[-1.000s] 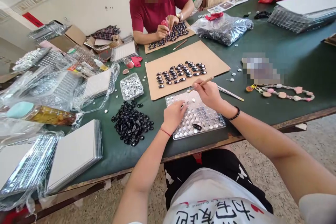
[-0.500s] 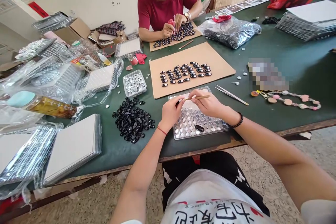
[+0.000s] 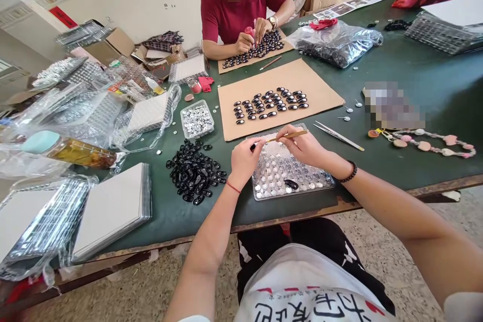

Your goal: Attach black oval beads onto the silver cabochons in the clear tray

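Currently | left fingers (image 3: 258,149) pinched on black piece (image 3: 252,147) | right fingers (image 3: 292,145) closed round stick (image 3: 300,134) | tweezers (image 3: 340,137), cardboard (image 3: 320,91) nearby

Black Chinese characters (image 3: 292,310), perhaps including 友, mark the shirt (image 3: 298,265).

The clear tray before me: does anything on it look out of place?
Yes: one black piece lies near the front edge of the tray, among round pale pieces. It looks odd because similar black pieces are heaped on the table.

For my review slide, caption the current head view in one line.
Right hand holds a slender tool toward a black piece in the left hand, over a clear tray of round pieces.
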